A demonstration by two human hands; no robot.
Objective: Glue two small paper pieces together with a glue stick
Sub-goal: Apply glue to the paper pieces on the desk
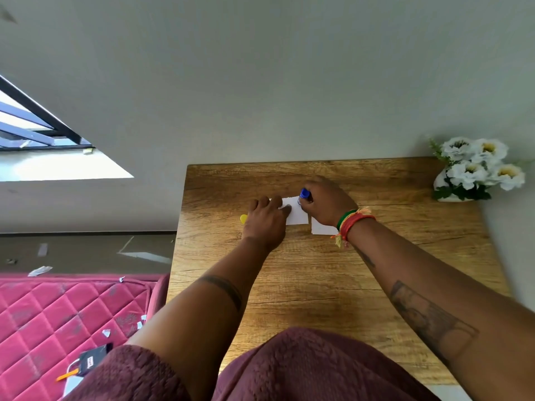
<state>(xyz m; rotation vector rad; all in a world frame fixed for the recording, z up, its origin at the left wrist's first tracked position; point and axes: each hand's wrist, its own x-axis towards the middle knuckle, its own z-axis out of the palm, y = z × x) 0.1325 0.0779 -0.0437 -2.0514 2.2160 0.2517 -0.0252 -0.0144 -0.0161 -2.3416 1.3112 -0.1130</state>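
1. The right hand [325, 202] has its grip clamped on the glue stick [305, 194], blue end up, its lower end hidden against the far right part of a white paper [296, 214].
2. The left hand [266, 219] lies palm down with its fingers [282, 208] pressed flat on the left edge of that paper; its grip clamps nothing.
3. Nearest on the bench [318, 285], the two forearms reach forward; a red, green and yellow thread band [351, 224] wraps the right wrist.
4. A second paper [320, 228] lies on the bench just right of the first, partly under the right wrist.
5. A yellow object [243, 218] peeks out beside the left hand; what it is I cannot tell.
6. Farther off, white flowers [477, 166] stand in a pot at the far right corner.
7. A pink quilted mattress [58, 308] lies to the left, scattered with paper scraps.
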